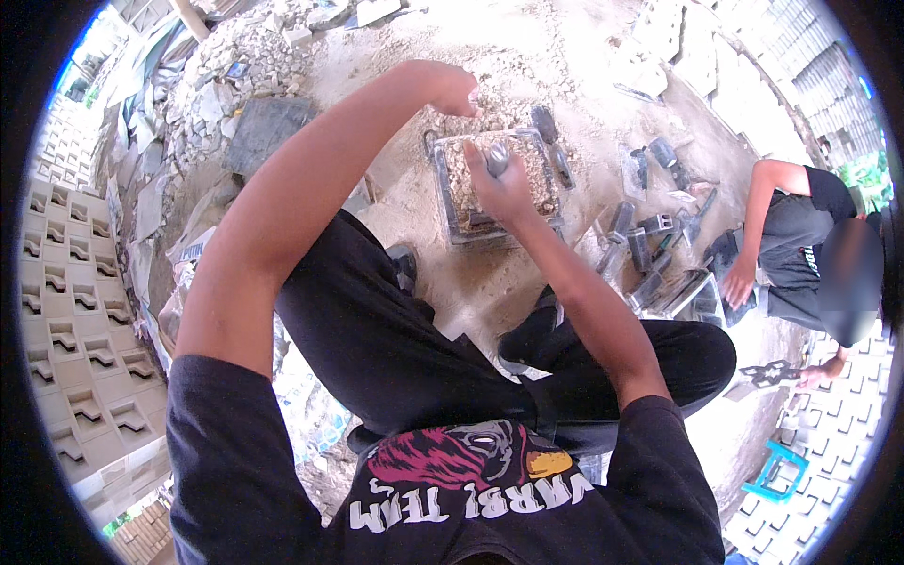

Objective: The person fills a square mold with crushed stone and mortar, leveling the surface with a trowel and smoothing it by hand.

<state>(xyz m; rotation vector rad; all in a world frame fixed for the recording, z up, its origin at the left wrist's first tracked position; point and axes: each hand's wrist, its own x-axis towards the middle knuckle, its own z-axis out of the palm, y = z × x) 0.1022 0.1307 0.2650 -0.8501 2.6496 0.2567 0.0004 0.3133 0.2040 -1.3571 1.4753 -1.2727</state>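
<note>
In front of me on the dusty ground sits a square dark frame [478, 235], filled with pale crumbly material [539, 179]. Over it my right hand [504, 191] is closed around a shiny, rounded metal tool [498, 156]; its exact kind is unclear. My left hand [455, 91] is held just beyond the frame's far left side, fingers curled. A small pale bit shows at its fingertips, too bright to make out. A dark block-shaped piece [542, 122] lies against the frame's far right corner, and a dark narrow piece [562, 167] along its right side.
Several dark metal blocks [640, 250] lie to the right. Beyond them another person [791, 250] sits, one hand by a dark patterned piece [772, 373]. A blue stool [780, 471] stands lower right. Patterned pale blocks [80, 311] are stacked at left; rubble [221, 71] and a dark slab [268, 132] lie far left.
</note>
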